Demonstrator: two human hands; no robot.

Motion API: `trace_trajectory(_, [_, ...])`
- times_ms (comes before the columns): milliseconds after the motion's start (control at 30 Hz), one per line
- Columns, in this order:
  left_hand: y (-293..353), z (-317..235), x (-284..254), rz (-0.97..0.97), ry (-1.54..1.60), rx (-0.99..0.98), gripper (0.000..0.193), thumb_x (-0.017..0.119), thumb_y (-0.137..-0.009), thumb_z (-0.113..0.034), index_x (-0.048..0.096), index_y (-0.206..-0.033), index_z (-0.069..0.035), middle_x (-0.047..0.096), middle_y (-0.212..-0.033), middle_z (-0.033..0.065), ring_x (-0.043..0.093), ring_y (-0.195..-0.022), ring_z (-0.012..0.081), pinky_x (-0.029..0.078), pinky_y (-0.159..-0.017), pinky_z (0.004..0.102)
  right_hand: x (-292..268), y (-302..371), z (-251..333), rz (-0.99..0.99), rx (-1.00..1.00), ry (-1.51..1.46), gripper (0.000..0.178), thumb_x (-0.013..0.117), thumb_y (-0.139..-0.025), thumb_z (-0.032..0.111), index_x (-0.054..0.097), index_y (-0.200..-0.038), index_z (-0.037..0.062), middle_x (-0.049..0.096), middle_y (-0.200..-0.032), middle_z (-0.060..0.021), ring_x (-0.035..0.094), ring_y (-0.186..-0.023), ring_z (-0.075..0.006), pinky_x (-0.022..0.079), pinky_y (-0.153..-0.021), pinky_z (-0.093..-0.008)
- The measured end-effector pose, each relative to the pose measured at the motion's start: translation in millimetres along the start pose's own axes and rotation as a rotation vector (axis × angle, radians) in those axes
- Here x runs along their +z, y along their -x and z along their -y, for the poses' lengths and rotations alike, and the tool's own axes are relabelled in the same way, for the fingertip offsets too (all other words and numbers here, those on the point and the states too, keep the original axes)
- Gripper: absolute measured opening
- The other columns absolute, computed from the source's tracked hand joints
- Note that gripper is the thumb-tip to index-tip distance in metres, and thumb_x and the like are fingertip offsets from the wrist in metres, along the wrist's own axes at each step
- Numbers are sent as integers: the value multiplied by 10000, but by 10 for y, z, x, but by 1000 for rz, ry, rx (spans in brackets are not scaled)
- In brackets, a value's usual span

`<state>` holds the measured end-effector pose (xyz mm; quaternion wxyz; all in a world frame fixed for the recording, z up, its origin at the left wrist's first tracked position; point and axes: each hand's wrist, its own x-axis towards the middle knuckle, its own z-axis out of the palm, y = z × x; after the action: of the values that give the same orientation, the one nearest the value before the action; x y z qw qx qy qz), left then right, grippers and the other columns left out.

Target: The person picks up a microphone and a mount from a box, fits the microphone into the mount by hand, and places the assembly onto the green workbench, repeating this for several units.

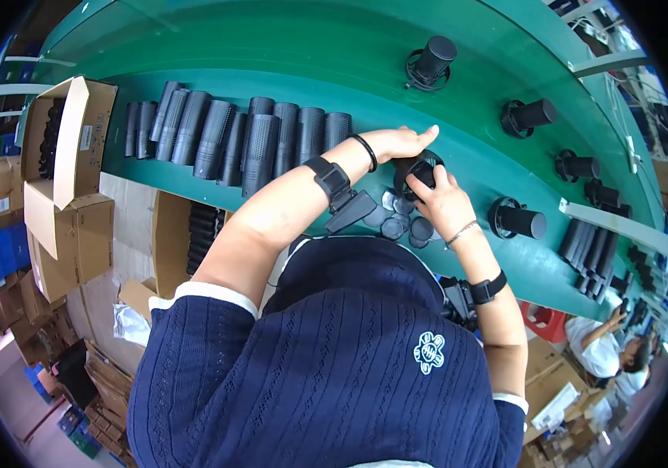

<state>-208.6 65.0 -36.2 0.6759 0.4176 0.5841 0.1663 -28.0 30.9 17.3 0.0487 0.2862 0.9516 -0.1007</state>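
Note:
A hollow black cylindrical part (420, 168) is between my two hands, its dark round opening toward me. My left hand (403, 143) curls over its far side, with some fingers hidden behind it. The thumb and fingers of my right hand (446, 204) press at the rim and into the opening. Several small round dark discs (393, 226) lie loose on the green bench (365, 168) just below my hands. To the right of my right hand stands a black cylinder with a ring-shaped mount (515, 218).
Several black perforated tubes (260, 152) stand in rows at the left. More cylinders in ring mounts (431, 62) follow the far and right side. Black tubes (588, 253) lie at right. Open cardboard boxes (72, 148) flank the bench's left end. Another person (603, 343) is at far right.

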Motion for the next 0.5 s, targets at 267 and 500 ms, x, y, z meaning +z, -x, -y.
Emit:
trace_trajectory(267, [61, -177, -60, -20, -160, -28, 1037, 182, -797, -819, 566, -1148, 78, 588, -1061, 187, 533, -991, 289, 432, -823, 414, 42, -37, -23, 13, 19, -7, 521, 711, -693, 144, 546, -1173, 263, 469, -1053, -151, 579, -841, -314, 551, -664, -372])
trace_trajectory(500, [-92, -171, -88, 35, -127, -23, 974, 192, -850, -765, 628, -1011, 91, 617, -902, 175, 558, -833, 251, 439, -742, 357, 42, -81, 27, -31, 94, -93, 523, 714, -698, 156, 562, -1194, 219, 484, -1032, -157, 572, -804, -333, 535, -703, -406])
